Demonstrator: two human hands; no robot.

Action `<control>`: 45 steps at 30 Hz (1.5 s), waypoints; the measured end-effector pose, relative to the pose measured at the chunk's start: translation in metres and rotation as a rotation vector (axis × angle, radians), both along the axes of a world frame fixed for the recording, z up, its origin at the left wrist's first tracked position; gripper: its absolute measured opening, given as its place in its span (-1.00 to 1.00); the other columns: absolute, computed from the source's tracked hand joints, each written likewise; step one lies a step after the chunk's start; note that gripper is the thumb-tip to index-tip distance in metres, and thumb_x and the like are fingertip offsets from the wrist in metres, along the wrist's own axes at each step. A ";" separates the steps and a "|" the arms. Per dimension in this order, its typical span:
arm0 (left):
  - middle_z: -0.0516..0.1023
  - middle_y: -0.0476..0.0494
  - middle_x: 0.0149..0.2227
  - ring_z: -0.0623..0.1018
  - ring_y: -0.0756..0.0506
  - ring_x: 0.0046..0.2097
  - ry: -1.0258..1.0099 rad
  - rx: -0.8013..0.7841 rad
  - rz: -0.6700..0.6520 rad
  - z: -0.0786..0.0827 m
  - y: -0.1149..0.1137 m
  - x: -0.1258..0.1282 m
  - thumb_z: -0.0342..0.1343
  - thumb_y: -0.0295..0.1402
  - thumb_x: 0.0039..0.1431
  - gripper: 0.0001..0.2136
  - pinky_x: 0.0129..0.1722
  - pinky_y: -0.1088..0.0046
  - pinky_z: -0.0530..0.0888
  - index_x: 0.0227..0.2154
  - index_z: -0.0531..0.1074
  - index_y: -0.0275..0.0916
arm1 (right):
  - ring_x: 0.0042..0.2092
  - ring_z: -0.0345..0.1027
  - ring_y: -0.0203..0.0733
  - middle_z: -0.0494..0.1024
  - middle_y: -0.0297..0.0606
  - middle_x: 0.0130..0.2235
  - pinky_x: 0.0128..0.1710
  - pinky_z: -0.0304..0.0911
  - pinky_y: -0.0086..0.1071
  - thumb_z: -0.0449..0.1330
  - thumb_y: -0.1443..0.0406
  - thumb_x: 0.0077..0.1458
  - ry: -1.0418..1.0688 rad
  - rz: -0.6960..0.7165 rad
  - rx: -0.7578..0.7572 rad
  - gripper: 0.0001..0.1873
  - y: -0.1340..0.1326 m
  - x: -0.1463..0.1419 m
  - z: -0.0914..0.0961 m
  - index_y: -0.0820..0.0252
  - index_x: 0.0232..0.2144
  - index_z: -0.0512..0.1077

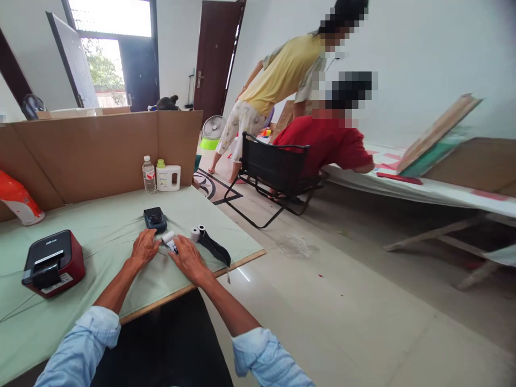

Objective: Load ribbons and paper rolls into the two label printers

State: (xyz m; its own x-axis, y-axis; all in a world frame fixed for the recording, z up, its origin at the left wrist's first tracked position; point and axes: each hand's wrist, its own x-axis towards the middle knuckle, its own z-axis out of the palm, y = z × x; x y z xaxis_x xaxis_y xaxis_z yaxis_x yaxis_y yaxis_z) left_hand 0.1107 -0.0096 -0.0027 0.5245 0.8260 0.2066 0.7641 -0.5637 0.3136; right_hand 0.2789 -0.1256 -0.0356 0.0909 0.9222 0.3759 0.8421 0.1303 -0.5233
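Note:
A small white paper roll (168, 236) with dark marks lies on the green-covered table between my hands. My right hand (190, 260) has its fingers on the near side of this roll, partly hiding it. Just left of it, my left hand (145, 248) rests with its fingers extended toward the roll and seems to hold nothing. Beyond the left fingertips sits a small dark portable printer (155, 219). Two more white paper rolls (195, 235) stand right of the roll, beside a black strap (215, 249) that runs toward the table edge.
A black-and-red printer (54, 262) stands at left. A clear bottle (149, 176), a white jug (168, 178) and an orange container (19, 198) line the cardboard partition (108, 156). Right of the table, one person sits in a black folding chair (274, 163); another bends nearby.

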 end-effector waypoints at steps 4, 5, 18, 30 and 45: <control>0.59 -0.24 0.07 0.54 -0.30 0.15 0.054 0.002 -0.027 0.005 -0.012 0.021 0.09 -0.30 0.35 -0.74 0.10 0.18 0.47 0.04 0.55 -0.08 | 0.26 0.32 0.23 0.45 0.08 0.27 0.28 0.31 0.12 0.27 0.33 0.25 -0.037 0.020 -0.017 -0.62 -0.007 -0.019 -0.001 0.16 0.11 0.47; 0.60 -0.23 0.04 0.55 -0.30 0.13 0.066 0.004 -0.024 0.007 -0.013 0.024 0.07 -0.32 0.36 -0.75 0.07 0.19 0.47 0.00 0.56 -0.07 | 0.28 0.31 0.22 0.43 0.08 0.29 0.28 0.31 0.10 0.28 0.34 0.24 -0.036 0.025 -0.006 -0.61 -0.008 -0.021 0.001 0.16 0.11 0.47; 0.57 -0.20 0.10 0.59 -0.23 0.09 0.092 -0.022 -0.012 0.031 -0.032 0.020 0.14 -0.45 0.29 -0.68 0.02 0.27 0.50 0.06 0.55 -0.10 | 0.28 0.34 0.13 0.44 0.08 0.32 0.25 0.35 0.03 0.16 0.38 0.31 -0.198 -0.239 0.246 -0.65 -0.027 0.032 -0.001 0.25 0.12 0.50; 0.50 -0.29 0.13 0.48 -0.32 0.23 -0.504 0.635 0.347 0.079 -0.140 -0.181 0.24 -0.36 0.24 -0.57 0.30 -0.06 0.42 0.17 0.47 -0.16 | 0.34 0.34 0.12 0.45 0.08 0.31 0.35 0.28 0.11 0.21 0.19 0.34 0.169 0.333 0.332 -0.46 0.000 -0.079 -0.003 0.19 0.30 0.39; 0.66 -0.23 -0.11 0.62 -0.27 -0.08 -0.747 -0.080 0.483 0.024 -0.087 -0.289 0.38 -0.07 -0.10 -0.37 0.00 0.16 0.54 0.03 0.47 -0.28 | 0.16 0.47 0.06 0.56 -0.18 0.21 0.18 0.38 -0.07 0.39 0.16 0.12 0.545 0.813 -0.118 -0.17 0.073 -0.240 0.042 0.06 0.38 0.22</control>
State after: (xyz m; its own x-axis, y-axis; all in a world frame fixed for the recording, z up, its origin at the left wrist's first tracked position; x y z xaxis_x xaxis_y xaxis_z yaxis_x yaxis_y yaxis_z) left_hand -0.1778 -0.0967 0.0215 -0.1329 0.9486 0.2873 0.4932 -0.1882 0.8493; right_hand 0.0388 -0.0530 0.0066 -0.4542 0.8093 0.3725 0.1586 0.4848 -0.8601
